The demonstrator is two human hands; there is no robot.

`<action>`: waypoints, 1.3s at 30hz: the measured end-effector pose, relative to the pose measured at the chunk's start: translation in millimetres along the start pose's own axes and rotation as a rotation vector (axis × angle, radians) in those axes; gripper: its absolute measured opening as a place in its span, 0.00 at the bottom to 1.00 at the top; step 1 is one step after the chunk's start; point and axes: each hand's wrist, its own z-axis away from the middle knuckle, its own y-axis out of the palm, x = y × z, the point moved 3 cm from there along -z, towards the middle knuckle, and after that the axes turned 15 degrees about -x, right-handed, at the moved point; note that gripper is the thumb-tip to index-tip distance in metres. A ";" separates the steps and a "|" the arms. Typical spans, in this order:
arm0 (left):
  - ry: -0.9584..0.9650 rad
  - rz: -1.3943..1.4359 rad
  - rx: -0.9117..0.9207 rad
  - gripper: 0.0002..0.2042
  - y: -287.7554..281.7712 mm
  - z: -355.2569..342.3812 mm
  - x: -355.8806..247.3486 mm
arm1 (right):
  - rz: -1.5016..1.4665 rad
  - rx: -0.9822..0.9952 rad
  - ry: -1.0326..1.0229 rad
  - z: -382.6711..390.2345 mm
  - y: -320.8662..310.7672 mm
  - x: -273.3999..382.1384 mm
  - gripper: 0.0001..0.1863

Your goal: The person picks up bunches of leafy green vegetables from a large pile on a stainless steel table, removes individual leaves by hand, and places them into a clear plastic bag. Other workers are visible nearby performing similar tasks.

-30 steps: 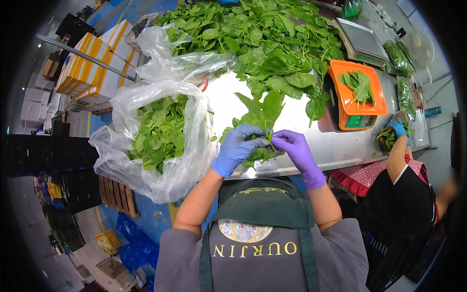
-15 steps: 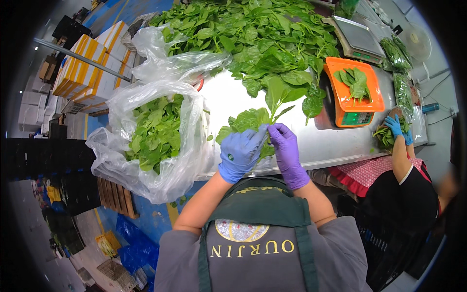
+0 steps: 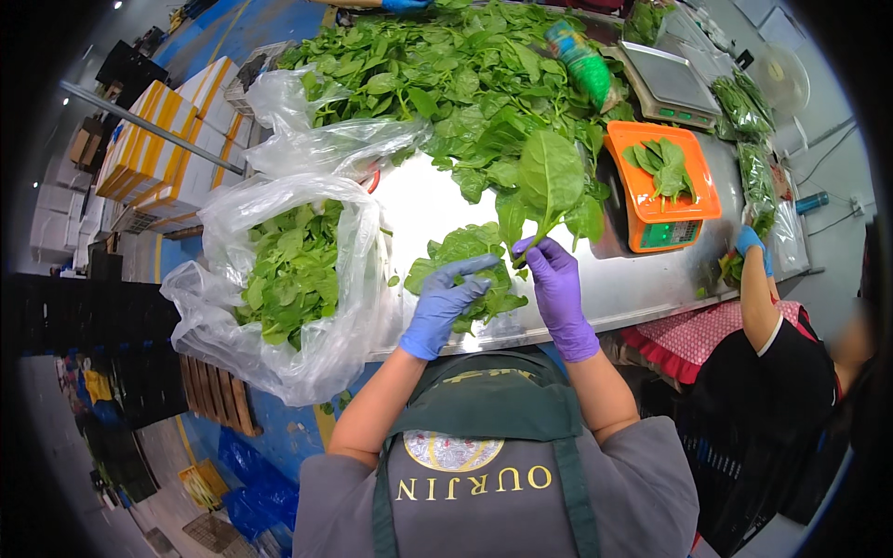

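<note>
My left hand [image 3: 445, 305], in a blue glove, is closed loosely round a bunch of leafy greens [image 3: 458, 244]; leaves stick out above and below its fingers. Pinched by the stem in my right hand [image 3: 561, 296], gloved in purple, is a leafy green sprig [image 3: 551, 177] with one large upright leaf. The hands are apart over the near edge of the metal table [image 3: 423, 200]. A clear plastic bag [image 3: 358, 312] left of my hands stands open, with loose leaves [image 3: 293, 270] inside.
A big leaf pile [image 3: 446, 70] covers the far table. To the right are an orange scale [image 3: 702, 172] with leaves on it, a grey scale [image 3: 672, 74] and bagged greens [image 3: 755, 172]. A co-worker's blue-gloved hand [image 3: 749, 240] is at far right, another gloved hand [image 3: 406, 5] at the top.
My hands have parted, and the sprig has stayed with my right hand. A green-and-blue blurred thing has appeared over the pile, and a gloved hand at the top edge.
</note>
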 end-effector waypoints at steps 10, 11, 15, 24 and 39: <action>0.080 0.111 -0.156 0.07 30.4 -11.7 6.6 | -0.220 -0.104 0.151 18.6 7.6 -15.8 0.10; 0.090 0.135 -0.176 0.06 33.5 -11.4 7.2 | -0.275 -0.126 0.169 18.9 7.9 -17.1 0.10; 0.122 0.173 -0.211 0.05 47.0 -4.4 2.6 | -0.599 -0.197 0.209 4.3 -7.5 -29.4 0.10; 0.382 -0.232 -0.204 0.10 -8.8 6.4 4.7 | 0.680 -0.544 -0.539 -188.4 -250.1 62.9 0.13; 0.851 -1.350 -0.695 0.27 -268.0 -18.1 -62.7 | 0.968 -0.083 -0.681 -88.8 -96.5 -9.5 0.15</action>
